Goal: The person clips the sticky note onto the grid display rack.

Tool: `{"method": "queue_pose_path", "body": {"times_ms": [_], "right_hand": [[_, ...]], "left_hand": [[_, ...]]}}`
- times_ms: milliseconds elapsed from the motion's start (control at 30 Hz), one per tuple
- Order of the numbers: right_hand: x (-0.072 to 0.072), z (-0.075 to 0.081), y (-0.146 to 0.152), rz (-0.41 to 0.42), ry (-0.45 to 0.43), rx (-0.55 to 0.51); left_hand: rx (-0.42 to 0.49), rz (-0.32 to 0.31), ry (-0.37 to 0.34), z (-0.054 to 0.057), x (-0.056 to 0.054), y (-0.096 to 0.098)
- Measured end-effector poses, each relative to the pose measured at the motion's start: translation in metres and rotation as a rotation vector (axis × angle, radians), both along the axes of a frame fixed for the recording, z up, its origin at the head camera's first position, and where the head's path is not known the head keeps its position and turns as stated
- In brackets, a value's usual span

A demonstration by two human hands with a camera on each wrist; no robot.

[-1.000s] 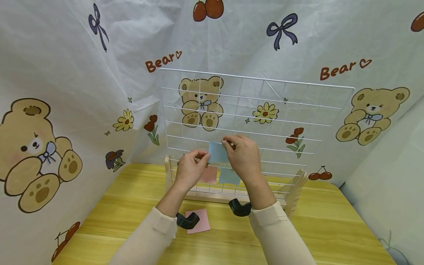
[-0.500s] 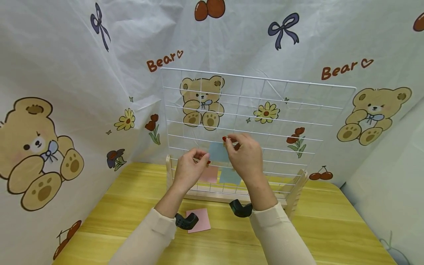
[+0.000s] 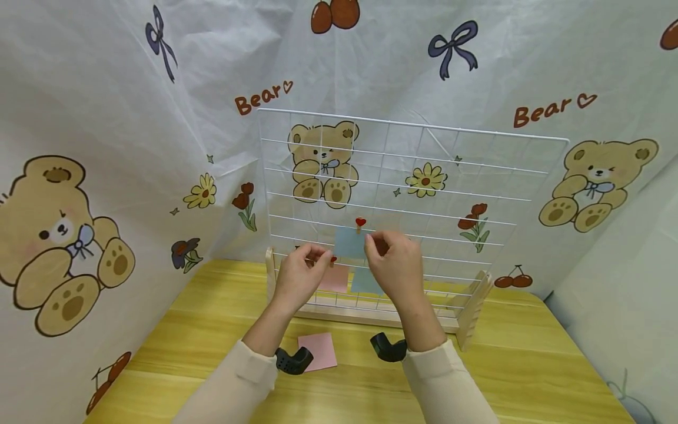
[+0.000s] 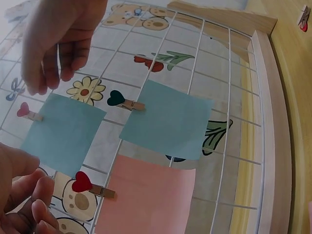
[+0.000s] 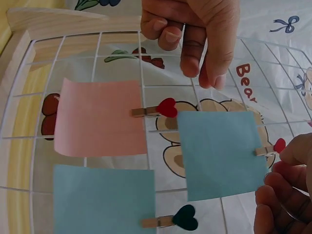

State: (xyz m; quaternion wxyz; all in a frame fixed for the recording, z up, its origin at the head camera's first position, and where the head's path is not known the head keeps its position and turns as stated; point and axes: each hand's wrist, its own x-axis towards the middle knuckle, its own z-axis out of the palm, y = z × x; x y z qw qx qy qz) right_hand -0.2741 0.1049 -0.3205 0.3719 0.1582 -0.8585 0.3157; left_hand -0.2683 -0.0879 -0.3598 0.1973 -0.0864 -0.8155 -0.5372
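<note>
A light blue sticky note (image 3: 349, 242) hangs on the white wire grid, held at its top edge by a small wooden clothespin (image 5: 265, 150) with a red heart. Beside the note's left edge is my left hand (image 3: 301, 275), fingers loosely bent around nothing. My right hand (image 3: 396, 264) sits at the note's right edge, thumb and fingers bent with nothing between them. Below, a pink note (image 5: 102, 117) hangs from another red-heart clothespin (image 4: 95, 185). Next to it is a second blue note (image 4: 168, 119) with a dark green heart clothespin (image 4: 126, 101).
The wire grid (image 3: 450, 176) stands in a wooden base (image 3: 344, 314) on the wooden table (image 3: 371, 388). A pink sticky-note pad (image 3: 320, 351) lies in front. Another clothespin (image 4: 304, 17) lies on the table. A bear-print sheet (image 3: 381, 70) hangs behind.
My right hand has let go of the heart clothespin at the note's top and moved down and right, uncovering it. My left hand has come away from the note's left edge, slightly down and left.
</note>
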Motion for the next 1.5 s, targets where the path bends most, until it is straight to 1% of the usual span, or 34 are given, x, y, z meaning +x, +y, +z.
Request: {"method": "queue_pose_path", "body": {"times_ms": [167, 367, 567, 700, 833, 900, 1100, 1200, 1333, 1433, 1500], "right_hand": [[0.002, -0.013, 0.003, -0.004, -0.022, 0.015], [0.008, -0.029, 0.006, 0.009, -0.046, 0.004], [0.015, -0.046, 0.010, 0.000, -0.080, 0.002], [0.019, -0.059, 0.015, -0.014, -0.137, -0.001], [0.023, -0.072, 0.020, -0.037, -0.187, -0.006], [0.025, -0.078, 0.023, -0.047, -0.198, -0.005], [0.032, -0.095, 0.030, -0.060, -0.231, 0.003], [0.036, -0.103, 0.035, -0.076, -0.254, 0.008], [0.041, -0.116, 0.040, -0.088, -0.305, 0.018], [0.044, -0.124, 0.044, -0.095, -0.342, 0.036], [0.044, -0.128, 0.046, -0.096, -0.357, 0.048]], "left_hand": [[-0.002, -0.002, -0.007, -0.004, 0.002, -0.001], [-0.028, 0.010, -0.024, -0.009, 0.006, -0.001], [-0.060, 0.015, -0.043, -0.020, 0.010, -0.001], [-0.078, 0.017, -0.049, -0.027, 0.012, -0.003], [-0.099, 0.011, -0.063, -0.037, 0.014, -0.006], [-0.105, 0.008, -0.075, -0.042, 0.016, -0.008], [-0.127, 0.031, -0.107, -0.057, 0.020, -0.016], [-0.134, 0.020, -0.119, -0.066, 0.023, -0.019], [-0.149, -0.003, -0.165, -0.081, 0.027, -0.023], [-0.165, -0.007, -0.197, -0.094, 0.029, -0.025], [-0.172, -0.011, -0.203, -0.102, 0.031, -0.026]]}}
